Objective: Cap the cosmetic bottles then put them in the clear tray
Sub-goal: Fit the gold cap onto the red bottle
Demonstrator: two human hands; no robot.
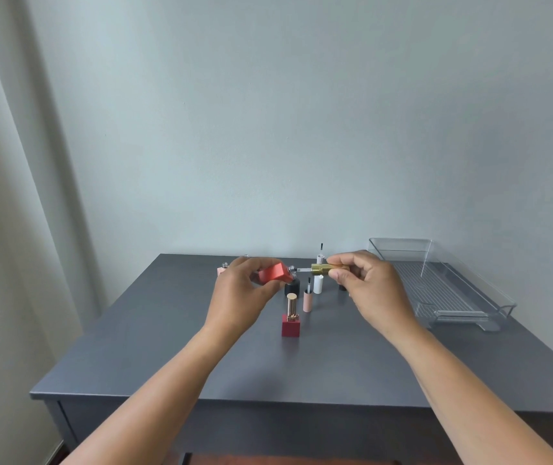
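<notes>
From my station, the far left of the feed shows a pale curtain [6,196] hanging beside the grey desk [301,370]. At the back left of the desk stands a small pink bottle [221,270], uncapped and partly hidden behind my left grip [241,297]. That grip is clenched around an orange-red bottle [273,273], held above the desk and tipped on its side so its threaded neck [291,270] points right. Just below and behind it a black bottle [292,287] stands on the desk. Nearer to me, a dark red bottle [291,325] stands upright with its gold cap on. Just to its right a pink cap [307,302] stands on end, brush pointing up. Behind that is a white cap [318,280], also brush up. My right grip [372,290] pinches a gold cap [327,269] between thumb and fingertips. It is held level, with its brush stem aimed left and the tip at the mouth of the orange-red bottle. The cap is not yet seated on the neck. A small dark thing [342,287] peeks out beneath that grip; I cannot tell what it is. On the right side of the desk, well apart from the bottles, sits the clear tray [436,290] with its ribbed floor.
</notes>
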